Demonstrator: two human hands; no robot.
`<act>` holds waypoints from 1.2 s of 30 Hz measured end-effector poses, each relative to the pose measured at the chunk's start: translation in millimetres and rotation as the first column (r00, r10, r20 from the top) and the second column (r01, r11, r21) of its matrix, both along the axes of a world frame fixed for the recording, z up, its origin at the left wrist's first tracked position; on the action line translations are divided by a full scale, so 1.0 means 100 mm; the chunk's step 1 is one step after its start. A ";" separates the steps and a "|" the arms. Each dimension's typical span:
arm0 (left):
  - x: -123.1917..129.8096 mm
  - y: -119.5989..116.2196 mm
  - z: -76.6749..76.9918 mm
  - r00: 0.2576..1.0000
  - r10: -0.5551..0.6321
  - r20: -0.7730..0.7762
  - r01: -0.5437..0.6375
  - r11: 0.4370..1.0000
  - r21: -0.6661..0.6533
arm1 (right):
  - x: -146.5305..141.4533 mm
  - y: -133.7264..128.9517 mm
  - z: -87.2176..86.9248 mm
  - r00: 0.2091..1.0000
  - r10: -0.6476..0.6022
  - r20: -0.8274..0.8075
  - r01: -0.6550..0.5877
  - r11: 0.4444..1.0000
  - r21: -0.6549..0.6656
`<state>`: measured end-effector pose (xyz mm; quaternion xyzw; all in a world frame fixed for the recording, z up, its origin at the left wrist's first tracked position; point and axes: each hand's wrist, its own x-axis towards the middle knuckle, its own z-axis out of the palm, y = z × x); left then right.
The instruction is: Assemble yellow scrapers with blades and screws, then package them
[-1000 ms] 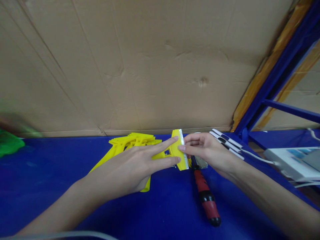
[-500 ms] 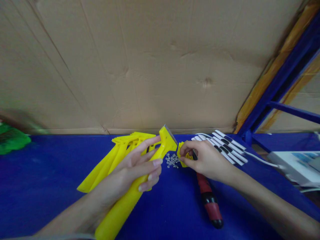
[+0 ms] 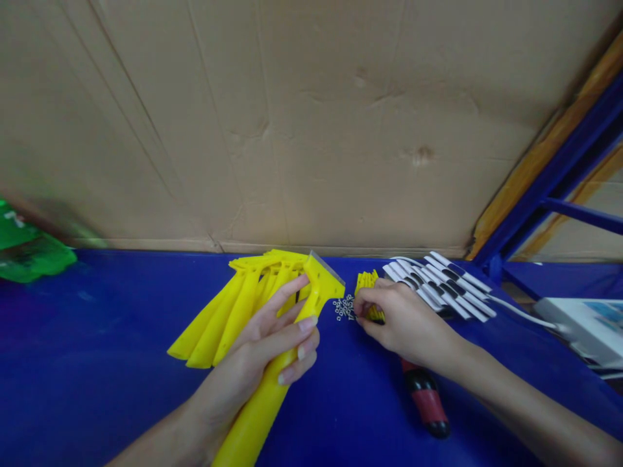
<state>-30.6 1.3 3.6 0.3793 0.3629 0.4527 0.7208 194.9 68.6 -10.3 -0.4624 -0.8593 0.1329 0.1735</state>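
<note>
My left hand is wrapped round the handle of a yellow scraper, its head with a metal blade tilted up toward the right. Just right of that blade, my right hand is closed in a pinch; whatever lies between the fingertips is hidden. Its fingers are beside a small heap of tiny metal nuts or screws and in front of a group of small yellow plastic pieces. Behind my left hand several more yellow scrapers lie side by side on the blue table.
A red and black power screwdriver lies partly under my right forearm. Several white and black strips lie behind my right hand. A white box with a cable stands at right, a green bag at left. Cardboard backs the table.
The view has shifted slightly, so the table's things appear further right. My right fingers have moved in front of the small yellow pieces, close to the metal heap. My left hand keeps hold of the scraper.
</note>
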 end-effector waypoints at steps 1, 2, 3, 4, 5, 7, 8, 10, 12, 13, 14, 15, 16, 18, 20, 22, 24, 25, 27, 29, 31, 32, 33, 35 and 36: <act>0.00 0.00 -0.01 1.000 -0.008 -0.001 0.008 1.000 -0.002 | 0.01 0.00 0.00 1.000 0.005 0.001 -0.005 1.000 0.000; -0.01 0.01 -0.02 1.000 -0.022 -0.001 0.022 1.000 -0.004 | 0.02 0.00 0.01 1.000 0.016 -0.003 -0.016 1.000 0.005; -0.01 0.01 -0.03 0.999 -0.039 0.001 0.039 0.999 -0.003 | 0.04 0.00 0.03 1.000 0.026 -0.016 -0.026 0.999 0.020; -0.02 0.02 -0.05 0.998 -0.060 0.008 0.060 0.998 0.002 | 0.07 0.00 0.05 0.998 0.034 -0.049 -0.032 0.998 0.046; -0.03 0.03 -0.08 0.995 -0.092 0.022 0.092 0.996 0.014 | 0.09 -0.01 0.08 0.993 0.045 -0.106 -0.037 0.996 0.076; -0.04 0.05 -0.12 0.985 -0.160 0.064 0.157 0.986 0.047 | 0.15 -0.05 0.15 0.955 0.068 -0.290 -0.032 0.991 0.127; -0.04 0.05 -0.15 0.979 -0.186 0.083 0.181 0.982 0.060 | 0.17 -0.08 0.17 0.911 0.094 -0.403 -0.049 0.992 0.120; -0.03 0.05 -0.17 0.974 -0.204 0.100 0.199 0.978 0.058 | 0.18 -0.15 0.20 0.830 0.139 -0.540 -0.091 0.989 0.116; -0.01 0.03 -0.18 0.975 -0.201 0.096 0.199 0.980 0.028 | 0.18 -0.21 0.18 0.789 0.176 -0.589 -0.113 0.983 0.143; 0.00 0.03 -0.18 0.974 -0.206 0.096 0.206 0.979 0.011 | 0.17 -0.23 0.16 0.782 0.193 -0.593 -0.114 0.979 0.169; 0.01 0.02 -0.17 0.972 -0.214 0.099 0.216 0.976 -0.004 | 0.16 -0.25 0.14 0.778 0.209 -0.592 -0.111 0.974 0.198; 0.02 0.02 -0.17 0.968 -0.228 0.105 0.231 0.973 -0.013 | 0.16 -0.26 0.11 0.775 0.221 -0.592 -0.104 0.969 0.226; 0.03 0.01 -0.17 0.963 -0.246 0.113 0.249 0.968 -0.014 | 0.15 -0.27 0.08 0.774 0.232 -0.590 -0.101 0.964 0.247; 0.04 0.01 -0.16 0.951 -0.283 0.125 0.287 0.958 -0.007 | 0.15 -0.27 0.04 0.780 0.245 -0.576 -0.105 0.959 0.265; 0.06 0.01 -0.14 0.952 -0.283 0.115 0.287 0.958 -0.018 | 0.16 -0.27 0.01 0.795 0.247 -0.555 -0.116 0.959 0.260; 0.08 -0.01 -0.12 0.964 -0.250 0.088 0.254 0.966 -0.045 | 0.17 -0.28 0.01 0.813 0.244 -0.529 -0.124 0.960 0.252; 0.10 -0.03 -0.11 0.972 -0.228 0.062 0.232 0.971 -0.052 | 0.18 -0.30 0.02 0.832 0.217 -0.511 -0.111 0.967 0.230; 0.11 -0.03 -0.10 0.973 -0.226 0.051 0.229 0.972 -0.045 | 0.19 -0.32 0.03 0.839 0.195 -0.509 -0.102 0.974 0.205; 0.12 -0.04 -0.12 0.973 -0.229 0.029 0.229 0.973 -0.025 | 0.20 -0.33 0.05 0.847 0.146 -0.511 -0.086 0.987 0.139; 0.11 -0.03 -0.14 0.968 -0.250 0.018 0.250 0.968 -0.002 | 0.20 -0.33 0.08 0.854 0.110 -0.508 -0.082 0.994 0.077; 0.11 -0.01 -0.17 0.958 -0.287 0.022 0.287 0.958 0.008 | 0.21 -0.32 0.10 0.864 0.101 -0.493 -0.089 0.995 0.048; 0.10 0.00 -0.17 0.954 -0.298 0.026 0.298 0.955 0.004 | 0.21 -0.31 0.10 0.869 0.102 -0.485 -0.095 0.995 0.040; 0.10 0.00 -0.18 0.953 -0.302 0.032 0.303 0.953 -0.006 | 0.22 -0.30 0.11 0.870 0.106 -0.482 -0.103 0.994 0.034; 0.10 0.00 -0.16 0.956 -0.291 0.047 0.293 0.955 -0.037 | 0.23 -0.28 0.10 0.867 0.118 -0.484 -0.115 0.993 0.036; 0.09 0.00 -0.15 0.958 -0.281 0.055 0.284 0.957 -0.054 | 0.24 -0.27 0.09 0.864 0.127 -0.488 -0.119 0.992 0.047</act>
